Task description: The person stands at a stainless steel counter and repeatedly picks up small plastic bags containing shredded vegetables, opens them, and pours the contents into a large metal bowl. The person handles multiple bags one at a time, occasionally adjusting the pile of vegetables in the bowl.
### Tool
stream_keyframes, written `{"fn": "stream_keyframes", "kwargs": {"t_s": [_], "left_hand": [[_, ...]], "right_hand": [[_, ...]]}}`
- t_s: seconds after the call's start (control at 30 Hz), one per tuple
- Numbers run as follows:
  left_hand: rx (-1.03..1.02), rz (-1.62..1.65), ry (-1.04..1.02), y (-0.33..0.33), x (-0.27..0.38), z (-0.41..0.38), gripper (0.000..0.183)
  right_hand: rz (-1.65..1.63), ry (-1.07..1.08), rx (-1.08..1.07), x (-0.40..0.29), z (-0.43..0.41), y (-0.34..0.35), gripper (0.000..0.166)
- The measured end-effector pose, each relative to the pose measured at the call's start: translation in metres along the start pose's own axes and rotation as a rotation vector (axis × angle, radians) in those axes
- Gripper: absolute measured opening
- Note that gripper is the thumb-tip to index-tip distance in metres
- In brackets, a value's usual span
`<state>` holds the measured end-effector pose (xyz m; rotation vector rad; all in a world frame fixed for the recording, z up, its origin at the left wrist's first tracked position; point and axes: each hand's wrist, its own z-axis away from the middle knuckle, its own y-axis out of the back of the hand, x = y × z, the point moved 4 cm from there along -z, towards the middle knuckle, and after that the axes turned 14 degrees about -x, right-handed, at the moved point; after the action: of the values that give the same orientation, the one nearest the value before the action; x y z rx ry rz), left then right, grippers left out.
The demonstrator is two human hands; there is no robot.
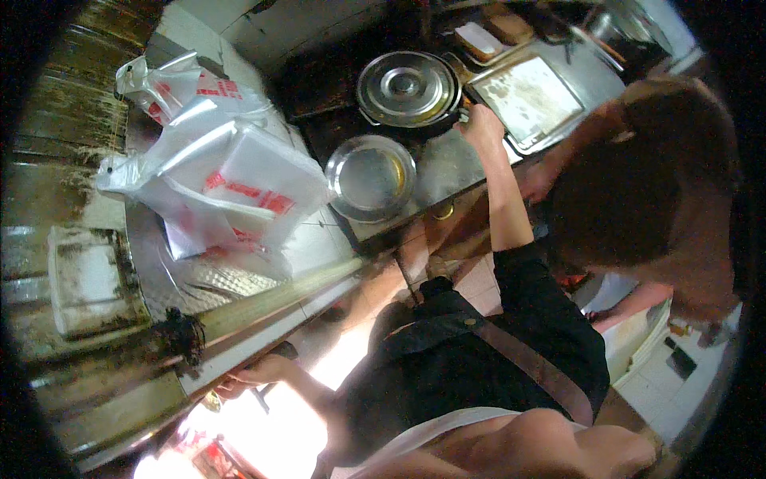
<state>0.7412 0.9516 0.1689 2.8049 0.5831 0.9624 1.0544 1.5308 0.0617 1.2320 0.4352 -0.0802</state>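
Observation:
My right hand [483, 127] is closed around what looks like the handle of a dark pan [432, 129], at the counter's front edge. Over this pan lies a round steel lid [404, 87] with a knob. A round, shallow steel dish [371, 178] stands on the steel counter, nearer to me. At the lower left, my left hand [258, 376] has its fingers curled beside the long ledge's edge, near strong glare; what it holds, if anything, cannot be made out. White plastic bags [239, 179] with red print, full and knotted, lie beyond the ledge.
A rectangular metal tray [529, 102] with a stained pale surface lies right of the lid, with a small white-topped container [479, 41] behind it. A co-worker's head [634, 179] is close on the right. A grimy white plastic box [90, 281] is at the far left.

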Motion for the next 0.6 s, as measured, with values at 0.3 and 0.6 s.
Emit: {"fn": "stream_keyframes", "kwargs": {"t_s": [0.3, 0.6], "left_hand": [[-0.062, -0.421, -0.168, -0.035, 0.041, 0.009, 0.049], [-0.102, -0.353, -0.043, -0.033, 0.041, 0.025, 0.051]], "right_hand": [[-0.075, 0.175, -0.084, -0.066, -0.225, -0.135, 0.040], [-0.138, 0.130, -0.087, -0.168, -0.244, -0.180, 0.036]]}}
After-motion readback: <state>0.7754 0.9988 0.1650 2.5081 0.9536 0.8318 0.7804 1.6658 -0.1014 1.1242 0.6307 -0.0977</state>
